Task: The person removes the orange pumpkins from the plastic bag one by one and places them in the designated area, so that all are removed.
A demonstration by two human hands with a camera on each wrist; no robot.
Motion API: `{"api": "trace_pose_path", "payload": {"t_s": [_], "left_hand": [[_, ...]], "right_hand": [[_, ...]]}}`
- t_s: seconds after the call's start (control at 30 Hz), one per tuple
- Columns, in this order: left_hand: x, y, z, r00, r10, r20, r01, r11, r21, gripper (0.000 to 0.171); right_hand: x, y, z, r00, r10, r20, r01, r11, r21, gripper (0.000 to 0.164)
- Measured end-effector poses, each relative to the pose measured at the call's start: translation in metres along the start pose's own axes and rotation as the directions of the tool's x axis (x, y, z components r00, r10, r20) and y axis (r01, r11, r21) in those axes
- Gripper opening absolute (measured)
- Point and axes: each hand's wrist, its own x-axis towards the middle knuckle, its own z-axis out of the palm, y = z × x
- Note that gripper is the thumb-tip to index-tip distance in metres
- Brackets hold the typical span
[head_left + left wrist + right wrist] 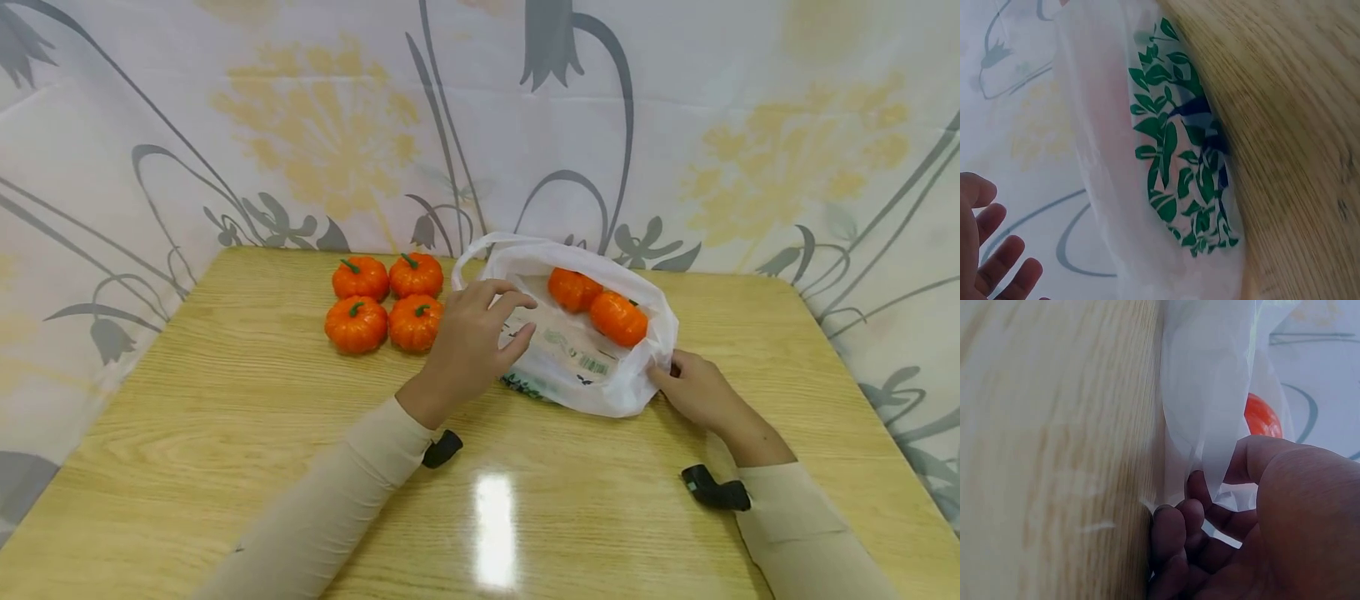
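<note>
A white plastic bag (555, 392) lies on the table with its mouth spread wide; green leaves are printed on its side (1166, 144). Inside it rest two small orange pumpkins, one (573, 289) behind the other (618, 318). My right hand (693, 387) pinches the bag's right edge between thumb and fingers, as the right wrist view shows too. Above the bag's left side hovers my left hand (476, 337), its fingers loosely bent and holding nothing. Just left of that hand, a pumpkin (415, 322) is partly covered by it.
Beside that pumpkin stand three more with green stems: front left (356, 325), back left (360, 277) and back right (416, 275). They sit close together on the wooden table (225, 400). A flower-patterned cloth (480, 125) hangs behind the table's far edge.
</note>
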Motion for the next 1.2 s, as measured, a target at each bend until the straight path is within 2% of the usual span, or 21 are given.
{"api": "trace_pose_path", "payload": {"t_s": [0.2,0.73,1.07,1.2], "left_hand": [[0.008,0.013,0.010,0.999,-0.023,0.049,0.024,1.000,-0.018,0.026],[0.031,0.045,0.039,0.990,-0.072,0.121,0.085,0.991,-0.107,0.032],[0.043,0.055,0.056,0.976,-0.110,0.189,0.129,0.987,-0.092,0.036],[0.048,0.059,0.062,0.971,-0.108,0.211,0.127,0.989,-0.078,0.037]], "right_hand": [[-0.001,-0.002,-0.001,1.000,-0.002,0.002,0.002,1.000,0.011,0.039],[0.000,-0.001,0.000,1.000,-0.009,-0.013,0.009,1.000,0.021,0.033],[0.000,-0.002,0.000,1.000,-0.006,-0.025,0.007,1.000,0.023,0.032],[0.000,-0.001,0.000,0.999,-0.006,-0.031,0.007,1.000,0.029,0.031]]}}
